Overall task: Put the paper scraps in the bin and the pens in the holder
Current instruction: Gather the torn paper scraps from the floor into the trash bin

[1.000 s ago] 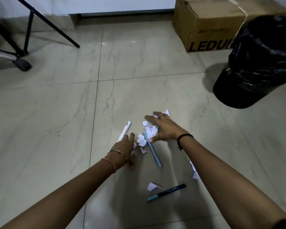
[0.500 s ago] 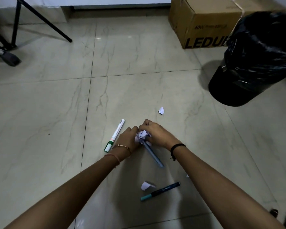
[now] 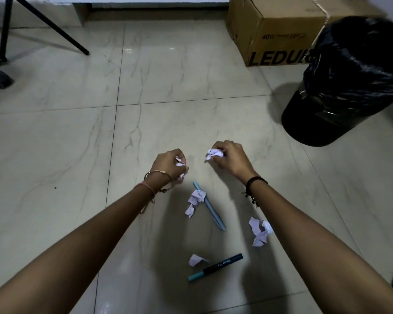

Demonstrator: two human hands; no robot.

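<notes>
The left hand (image 3: 170, 165) and right hand (image 3: 227, 157) each clench scraps (image 3: 214, 153), likely batching one trip to the bin (image 3: 349, 91) at right. On the floor (image 3: 77, 155) lie loose scraps (image 3: 196, 197), a blue pen (image 3: 211, 209) and a dark pen (image 3: 216, 267); no holder shows.

Dim, greyish-green indoor light. Two small glare spots sit on the glossy floor (image 3: 55, 132) tiles far ahead. Soft shadows pool beneath the forearms (image 3: 304, 234) and left of the bin (image 3: 349, 87), whose liner reads nearly featureless black. Wide-angle bending tilts the cardboard box (image 3: 270, 30); the lower-right edge is blurred.
</notes>
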